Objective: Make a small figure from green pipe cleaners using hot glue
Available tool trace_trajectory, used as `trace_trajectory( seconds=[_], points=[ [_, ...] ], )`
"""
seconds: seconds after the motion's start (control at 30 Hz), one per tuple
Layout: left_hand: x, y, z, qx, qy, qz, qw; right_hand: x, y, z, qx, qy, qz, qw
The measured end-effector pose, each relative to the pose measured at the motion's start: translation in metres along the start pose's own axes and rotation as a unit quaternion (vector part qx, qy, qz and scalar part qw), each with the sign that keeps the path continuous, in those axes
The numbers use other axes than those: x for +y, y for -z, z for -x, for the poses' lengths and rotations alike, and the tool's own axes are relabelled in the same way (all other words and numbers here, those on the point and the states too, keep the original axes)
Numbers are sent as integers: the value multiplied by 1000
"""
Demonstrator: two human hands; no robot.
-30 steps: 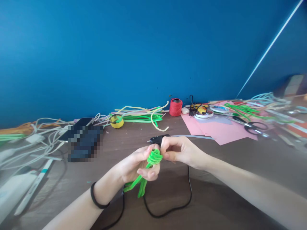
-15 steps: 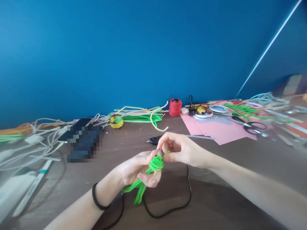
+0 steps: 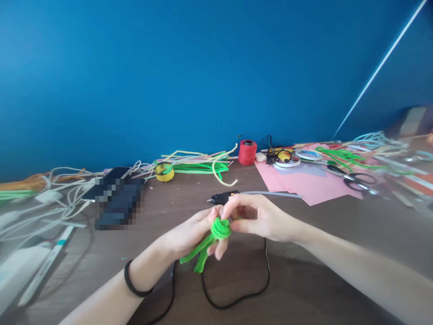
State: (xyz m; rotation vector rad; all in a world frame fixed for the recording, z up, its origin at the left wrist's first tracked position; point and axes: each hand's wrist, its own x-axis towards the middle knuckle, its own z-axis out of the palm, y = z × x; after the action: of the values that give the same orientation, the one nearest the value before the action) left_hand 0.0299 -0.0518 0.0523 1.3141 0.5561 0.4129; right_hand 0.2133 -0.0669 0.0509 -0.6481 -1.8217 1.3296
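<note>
Bright green, fuzzy pipe-cleaner coil sits just below the centre of the frame, its stems slanting toward the lower left. I can see the left hand clamped on it, while the right hand meets it from the right, thumb and fingers bent in close; whether they're pinching a strand, I can't tell. Just behind lies a black glue gun on the dark brown wooden table. Toward the right, black-handled metal scissors rest over pink paper sheets.
</note>
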Motion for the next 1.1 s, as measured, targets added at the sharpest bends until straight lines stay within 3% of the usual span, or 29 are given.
trace_trajectory(
  seconds=[0.07, 0.17, 0.23, 0.4, 0.53, 0.83, 0.97, 1.1],
  points=[
    [4, -3, 0, 92, -29, -46, 994, -1, 0, 0, 10, -8, 24, 1000],
    [7, -7, -1, 246, -77, -103, 961, -2, 1, -1, 31, -23, 57, 998],
    [9, -9, 0, 284, -88, -115, 948, -3, 1, -2, 48, -34, 64, 996],
    [16, -11, 5, 239, -80, -139, 958, -5, 3, -4, 77, -37, 55, 995],
    [17, -10, 5, 210, -112, -192, 952, -5, 7, -5, 95, -25, 59, 993],
    [10, -5, 3, 286, -184, -397, 853, 0, 8, -5, 69, -23, -40, 997],
    [9, -7, 4, 288, -193, -411, 843, 2, 8, -4, 52, -38, -69, 996],
    [9, -8, 4, 301, -183, -399, 846, 0, 7, -3, 63, -9, -52, 997]
  ],
)
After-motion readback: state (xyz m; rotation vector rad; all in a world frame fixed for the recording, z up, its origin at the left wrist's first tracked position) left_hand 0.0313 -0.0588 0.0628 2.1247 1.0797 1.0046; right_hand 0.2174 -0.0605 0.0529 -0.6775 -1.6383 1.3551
